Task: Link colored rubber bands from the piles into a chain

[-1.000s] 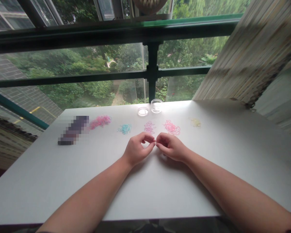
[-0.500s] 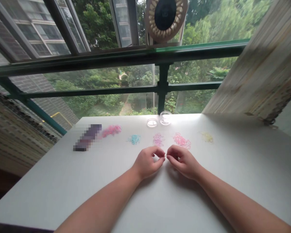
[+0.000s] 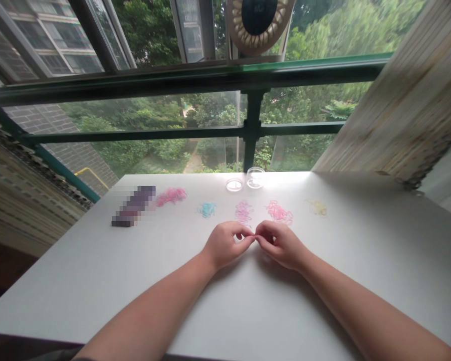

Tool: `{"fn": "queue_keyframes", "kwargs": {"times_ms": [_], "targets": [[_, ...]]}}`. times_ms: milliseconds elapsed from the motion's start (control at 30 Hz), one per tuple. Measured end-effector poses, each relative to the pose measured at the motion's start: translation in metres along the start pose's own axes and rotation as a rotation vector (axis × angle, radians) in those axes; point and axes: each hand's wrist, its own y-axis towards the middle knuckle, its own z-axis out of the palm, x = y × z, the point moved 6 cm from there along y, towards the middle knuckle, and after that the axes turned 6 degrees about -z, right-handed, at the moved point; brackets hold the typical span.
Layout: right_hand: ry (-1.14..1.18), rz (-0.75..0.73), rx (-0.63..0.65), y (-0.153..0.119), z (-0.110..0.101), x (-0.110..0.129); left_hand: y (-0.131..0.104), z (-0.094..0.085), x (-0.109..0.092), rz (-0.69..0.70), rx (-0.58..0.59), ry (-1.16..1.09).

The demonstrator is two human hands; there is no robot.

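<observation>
Above the white table (image 3: 210, 311), my left hand (image 3: 227, 244) and my right hand (image 3: 280, 243) meet fingertip to fingertip. Both are closed in a pinch; whatever sits between the fingertips is too small to make out. Just beyond the fingers lie small loops that look like rubber bands: a lilac pile (image 3: 243, 211) past my left hand and a pink pile (image 3: 280, 213) past my right hand. Farther left is a blue pile (image 3: 206, 209), and off to the right a pale yellow pile (image 3: 318, 207).
A long pink heap (image 3: 172, 196) lies beside a blurred-out dark object (image 3: 135, 205) at the left. Two clear round containers, a low one (image 3: 234, 185) and a taller one (image 3: 256, 178), stand at the back edge. Behind them runs a green railing (image 3: 173, 80) before the window.
My fingertips have come together, closing the small gap that was between them. The whole view has shifted slightly, with the table a little higher in the picture.
</observation>
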Motion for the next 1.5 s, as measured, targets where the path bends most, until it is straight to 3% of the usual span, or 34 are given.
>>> {"fn": "queue_keyframes", "kwargs": {"times_ms": [333, 1500], "targets": [[-0.002, -0.029, 0.011, 0.0006, 0.0005, 0.0035, -0.0010, 0.0009, -0.0037, 0.030, 0.005, 0.047], [-0.011, 0.020, 0.020, -0.0003, -0.0020, -0.0003, 0.0011, 0.0008, 0.0049, -0.086, 0.038, -0.061]]}}
